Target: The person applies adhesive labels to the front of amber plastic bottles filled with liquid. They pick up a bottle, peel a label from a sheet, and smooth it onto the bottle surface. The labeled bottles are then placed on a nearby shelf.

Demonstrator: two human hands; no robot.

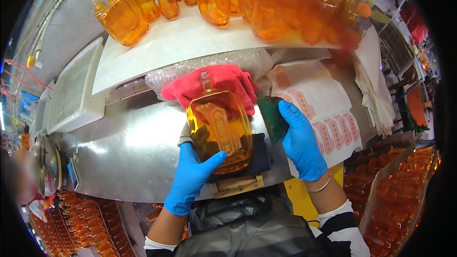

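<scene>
A squarish amber glass bottle (240, 133) with a pale decal on its face is tilted above the steel table. My left hand (190, 173), in a blue glove, grips it from the lower left, thumb on the front face and fingers behind the glass. Its neck lies against a folded red towel (190, 84). In my right hand (303, 147), also gloved in blue, is a flat dark green scraper (272, 123), held just right of the bottle without touching it. A dark folded cloth (262, 154) and a wooden block (240, 185) are under the bottle's base.
Several amber bottles (214, 0) stand on a white shelf (157, 43) at the back. Sheets of red decals (333, 128) lie to the right. A white plastic tray (74, 90) and a metal bowl (45, 162) are left. Racks of amber bottles (400, 190) flank the table below.
</scene>
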